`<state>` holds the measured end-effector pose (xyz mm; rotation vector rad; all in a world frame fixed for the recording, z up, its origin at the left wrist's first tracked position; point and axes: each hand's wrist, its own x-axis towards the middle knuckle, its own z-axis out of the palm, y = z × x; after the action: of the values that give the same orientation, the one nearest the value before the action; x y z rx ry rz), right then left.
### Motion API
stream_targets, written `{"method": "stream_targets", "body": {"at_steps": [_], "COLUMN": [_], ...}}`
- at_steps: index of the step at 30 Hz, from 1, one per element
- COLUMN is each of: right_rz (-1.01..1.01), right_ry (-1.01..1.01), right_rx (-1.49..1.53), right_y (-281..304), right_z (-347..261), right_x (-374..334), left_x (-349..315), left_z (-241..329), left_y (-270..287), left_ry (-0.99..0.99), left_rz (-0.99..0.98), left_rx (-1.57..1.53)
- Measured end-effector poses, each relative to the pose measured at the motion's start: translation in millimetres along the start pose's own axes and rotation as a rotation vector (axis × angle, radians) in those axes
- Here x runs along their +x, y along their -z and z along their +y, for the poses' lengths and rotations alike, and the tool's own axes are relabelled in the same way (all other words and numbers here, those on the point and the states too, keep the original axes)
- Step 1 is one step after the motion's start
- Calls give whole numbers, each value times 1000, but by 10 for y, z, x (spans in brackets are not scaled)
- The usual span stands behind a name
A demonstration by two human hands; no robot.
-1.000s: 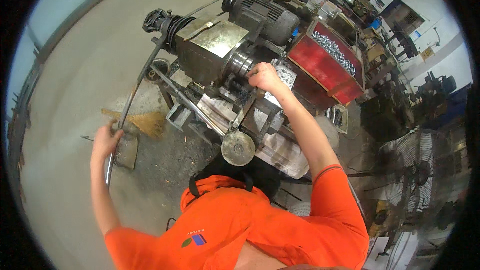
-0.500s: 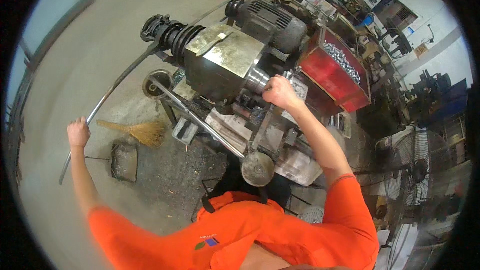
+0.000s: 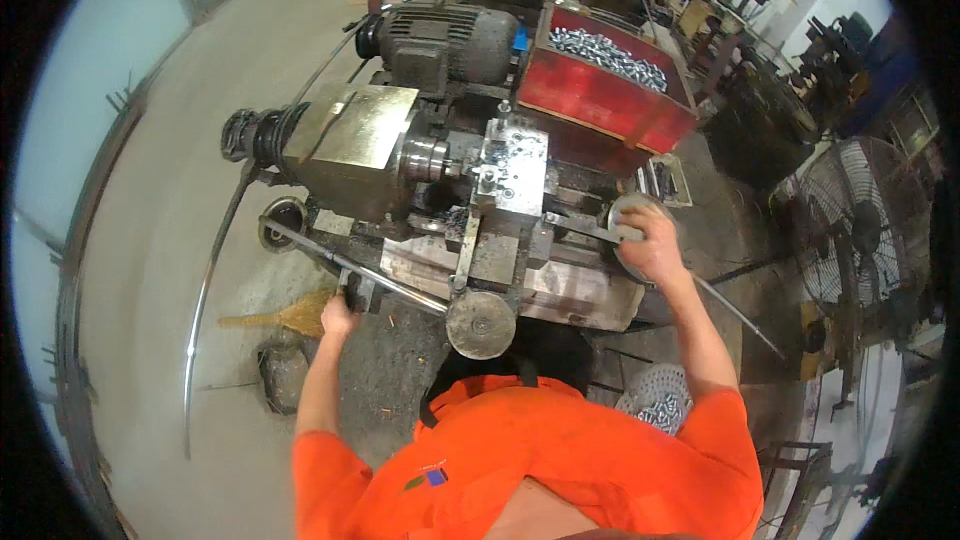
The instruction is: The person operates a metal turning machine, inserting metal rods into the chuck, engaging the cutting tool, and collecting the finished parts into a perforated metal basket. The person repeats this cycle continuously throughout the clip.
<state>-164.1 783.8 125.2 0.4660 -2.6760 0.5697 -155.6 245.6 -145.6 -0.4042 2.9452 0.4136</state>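
Observation:
A small lathe stands before me, with a metal-topped headstock (image 3: pixel 350 130) and a round steel chuck (image 3: pixel 428 158) facing a shiny tool block (image 3: pixel 515 165). At the right end of the carriage, my right hand (image 3: pixel 652 245) is closed around the rim of a handwheel (image 3: pixel 628 208). My left hand (image 3: pixel 340 317) is closed beside a small dark box-like part (image 3: pixel 362 292) below the headstock; what its fingers grip is mostly hidden. Past that hand runs a bright steel bar (image 3: pixel 390 285), ending near a round disc (image 3: pixel 481 324). A long lever (image 3: pixel 205 285) hangs untouched on the left.
A red bin (image 3: pixel 600 100) full of small metal pieces sits behind the lathe, next to a motor (image 3: pixel 450 45). A straw broom (image 3: pixel 290 317) and a dark pan (image 3: pixel 283 377) lie on the floor at left. At right stand a fan (image 3: pixel 850 225) and a basket of parts (image 3: pixel 655 405).
My left hand has let go of the long lever and moved right to the dark part. My right hand has left the chuck for the handwheel. The view has shifted.

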Motion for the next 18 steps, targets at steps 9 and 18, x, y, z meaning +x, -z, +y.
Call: {"method": "stream_targets", "body": {"at_steps": [9, 18], "right_rz": [-101, -295], "right_ry": [-661, -1175], "right_rx": [-535, -641], "right_y": [544, 347], "right_z": [1987, 1629], "right_x": [-1850, -3032], "left_x": [409, 251], "left_z": [-380, 41], "left_y": [264, 1233], "left_ry": [-146, 116], "left_rz": [42, 119], "left_rx": [286, -964]}}
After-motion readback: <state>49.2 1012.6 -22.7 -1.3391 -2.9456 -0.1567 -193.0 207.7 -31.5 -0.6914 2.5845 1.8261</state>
